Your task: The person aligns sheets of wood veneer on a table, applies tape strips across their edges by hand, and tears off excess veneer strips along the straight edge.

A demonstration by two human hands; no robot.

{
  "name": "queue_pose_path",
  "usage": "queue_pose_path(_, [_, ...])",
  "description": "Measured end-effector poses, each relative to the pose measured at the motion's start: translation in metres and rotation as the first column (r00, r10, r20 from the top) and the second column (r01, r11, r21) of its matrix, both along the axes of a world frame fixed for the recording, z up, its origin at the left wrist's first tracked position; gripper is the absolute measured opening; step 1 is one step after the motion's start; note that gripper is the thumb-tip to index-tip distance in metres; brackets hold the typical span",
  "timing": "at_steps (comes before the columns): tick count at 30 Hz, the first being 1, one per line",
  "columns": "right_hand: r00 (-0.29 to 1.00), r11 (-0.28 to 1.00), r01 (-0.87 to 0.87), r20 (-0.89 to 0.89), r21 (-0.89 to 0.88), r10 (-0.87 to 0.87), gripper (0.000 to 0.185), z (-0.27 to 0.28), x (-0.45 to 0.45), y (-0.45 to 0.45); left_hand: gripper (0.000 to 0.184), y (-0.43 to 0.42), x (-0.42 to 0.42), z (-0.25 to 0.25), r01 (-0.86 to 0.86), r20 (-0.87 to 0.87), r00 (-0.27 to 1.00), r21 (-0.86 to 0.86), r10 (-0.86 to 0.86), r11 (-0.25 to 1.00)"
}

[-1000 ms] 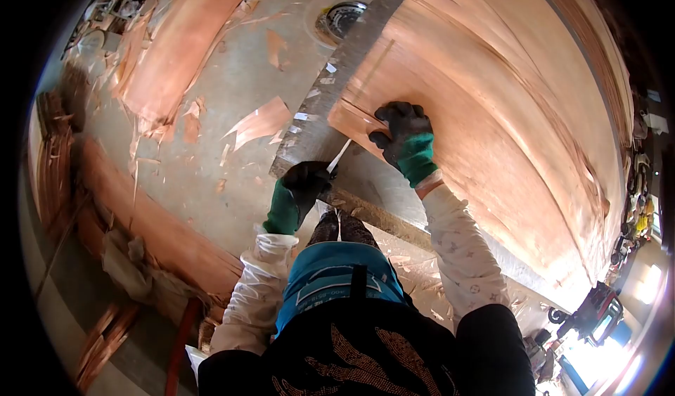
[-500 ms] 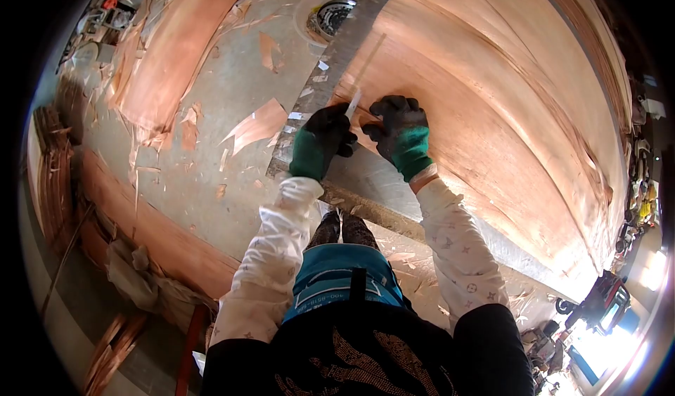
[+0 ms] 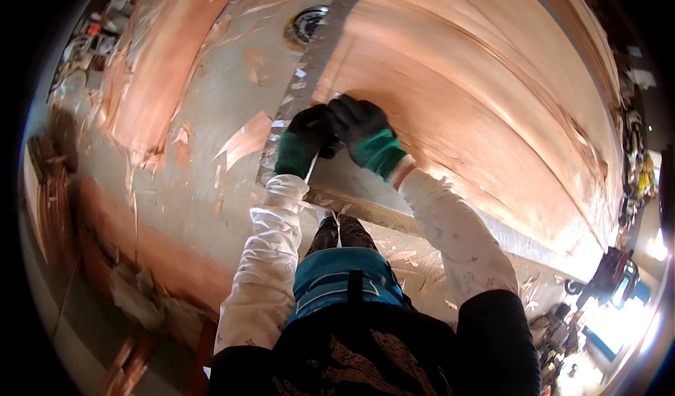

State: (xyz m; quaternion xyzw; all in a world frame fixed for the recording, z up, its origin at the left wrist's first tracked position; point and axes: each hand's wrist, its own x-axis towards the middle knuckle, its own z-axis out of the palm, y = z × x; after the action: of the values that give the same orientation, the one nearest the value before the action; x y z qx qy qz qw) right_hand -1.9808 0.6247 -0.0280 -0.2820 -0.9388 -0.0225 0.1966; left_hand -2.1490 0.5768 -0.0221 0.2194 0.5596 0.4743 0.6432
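Observation:
Both hands wear black and green gloves and meet at the left corner of a large reddish-brown wood sheet [image 3: 422, 94]. My left hand [image 3: 306, 137] is closed around a thin white strip [image 3: 311, 168], whose lower end shows below the glove. Touching it, my right hand [image 3: 364, 130] has its fingers bent over the strip's upper part near the sheet's corner; what its fingertips grip is hidden. Under the hands lies the grey metal tabletop [image 3: 351, 178], with small white scraps stuck along its left edge.
A round metal object [image 3: 307, 25] stands on the floor beyond the table's left edge. Long veneer sheets [image 3: 158, 80] and torn scraps [image 3: 244, 138] lie on the floor at left. A dark red vehicle [image 3: 613, 278] is at the right.
My left hand has risen from the table's near edge to the sheet's corner. My right hand has shifted left and now meets it. The view has shifted slightly.

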Motion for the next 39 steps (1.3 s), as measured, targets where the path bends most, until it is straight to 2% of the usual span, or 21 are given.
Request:
queue_pose_path(2, [0.999, 0.996, 0.014, 0.043, 0.083, -0.018, 0.039, -0.009, -0.005, -0.008, 0.038, -0.001, -0.003, -0.018, 0.040, -0.043, 0.998, 0.086, -0.037, 0.995])
queue_pose_path(5, [0.960, 0.971, 0.228, -0.148, -0.074, -0.237, 0.039, -0.030, -0.015, -0.020, 0.038, -0.002, -0.003, -0.009, 0.128, -0.064, 0.990, 0.102, -0.122, 0.986])
queue_pose_path(7, [0.982, 0.985, 0.171, -0.087, 0.024, -0.169, 0.041, -0.020, -0.014, -0.021, 0.044, -0.011, 0.008, 0.015, 0.108, -0.341, 0.937, 0.083, -0.073, 0.991])
queue_pose_path(9, [0.982, 0.984, 0.169, -0.093, 0.058, -0.164, 0.040, -0.018, -0.016, -0.022, 0.046, -0.030, 0.012, 0.024, 0.058, -0.420, 0.906, 0.017, -0.046, 0.998])
queue_pose_path(10, [0.973, 0.979, 0.197, -0.132, 0.044, -0.190, 0.039, -0.020, -0.018, -0.022, 0.034, -0.041, 0.005, 0.000, 0.064, -0.394, 0.919, 0.153, 0.001, 0.986])
queue_pose_path(11, [0.962, 0.975, 0.220, -0.172, 0.026, -0.213, 0.038, -0.021, -0.021, -0.025, 0.029, -0.041, -0.021, -0.029, 0.315, -0.702, 0.706, 0.189, -0.096, 0.930])
queue_pose_path(12, [0.949, 0.971, 0.240, -0.211, 0.006, -0.233, 0.037, -0.023, -0.022, -0.029, 0.024, -0.038, -0.060, -0.060, 0.543, -0.916, 0.385, 0.128, -0.111, 0.830])
queue_pose_path(14, [0.966, 0.967, 0.248, -0.095, 0.061, -0.241, 0.035, -0.023, -0.023, -0.030, 0.017, -0.031, -0.088, -0.030, 0.526, -0.941, 0.221, -0.105, -0.255, 0.844])
queue_pose_path(15, [0.968, 0.964, 0.249, -0.042, 0.095, -0.246, 0.034, -0.020, -0.024, -0.029, 0.016, -0.021, -0.093, 0.022, 0.336, -0.803, 0.455, -0.246, -0.385, 0.909])
queue_pose_path(17, [0.948, 0.947, 0.314, 0.024, 0.071, -0.316, 0.033, -0.014, -0.032, -0.030, 0.018, -0.022, -0.123, 0.048, 0.110, -0.662, 0.706, -0.250, -0.252, 0.962])
queue_pose_path(19, [0.937, 0.933, 0.349, -0.017, 0.088, -0.349, 0.033, -0.016, -0.031, -0.034, 0.022, -0.044, -0.135, 0.060, 0.166, -0.598, 0.779, -0.091, -0.187, 0.982])
queue_pose_path(20, [0.936, 0.940, 0.340, 0.088, 0.010, -0.339, 0.034, 0.002, -0.025, -0.035, 0.027, -0.059, -0.135, 0.057, 0.161, -0.546, 0.821, -0.053, -0.164, 0.986])
queue_pose_path(21, [0.950, 0.951, 0.310, -0.031, -0.006, -0.310, 0.035, 0.020, -0.010, -0.039, 0.029, -0.073, -0.132, 0.052, 0.136, -0.533, 0.823, -0.154, -0.198, 0.979])
queue_pose_path(23, [0.935, 0.971, 0.238, -0.262, -0.038, -0.239, 0.038, 0.049, 0.045, -0.058, 0.028, -0.123, -0.113, 0.047, 0.173, -0.557, 0.811, -0.060, -0.177, 0.983])
queue_pose_path(25, [0.929, 0.928, 0.248, -0.204, -0.277, -0.309, 0.039, 0.065, 0.128, -0.079, 0.030, -0.176, -0.091, 0.024, 0.070, -0.466, 0.879, -0.079, -0.099, 0.994])
queue_pose_path(26, [0.907, 0.904, 0.326, -0.179, -0.278, -0.382, 0.039, 0.055, 0.177, -0.090, 0.030, -0.200, -0.104, -0.032, 0.048, -0.376, 0.913, -0.287, -0.159, 0.957])
queue_pose_path(27, [0.895, 0.881, 0.346, -0.166, -0.323, -0.413, 0.038, 0.060, 0.227, -0.095, 0.029, -0.212, -0.082, -0.034, 0.050, -0.200, 0.969, -0.406, -0.142, 0.912])
queue_pose_path(29, [0.825, 0.791, 0.478, -0.113, -0.381, -0.553, 0.039, 0.063, 0.296, -0.108, 0.028, -0.220, 0.041, 0.021, -0.002, -0.300, 0.951, -0.260, -0.079, 0.965])
queue_pose_path(31, [0.845, 0.767, 0.493, 0.016, -0.410, -0.534, 0.036, 0.064, 0.327, -0.110, 0.027, -0.209, 0.126, 0.037, 0.090, -0.212, 0.969, -0.188, -0.130, 0.978])
queue_pose_path(32, [0.858, 0.792, 0.458, -0.034, -0.403, -0.513, 0.032, 0.058, 0.334, -0.109, 0.024, -0.199, 0.163, 0.046, 0.123, -0.188, 0.970, -0.155, -0.151, 0.980])
queue_pose_path(39, [0.885, 0.840, 0.358, -0.138, -0.407, -0.444, 0.026, 0.031, 0.348, -0.101, 0.020, -0.131, 0.284, 0.047, 0.195, -0.219, 0.952, -0.104, -0.214, 0.975])
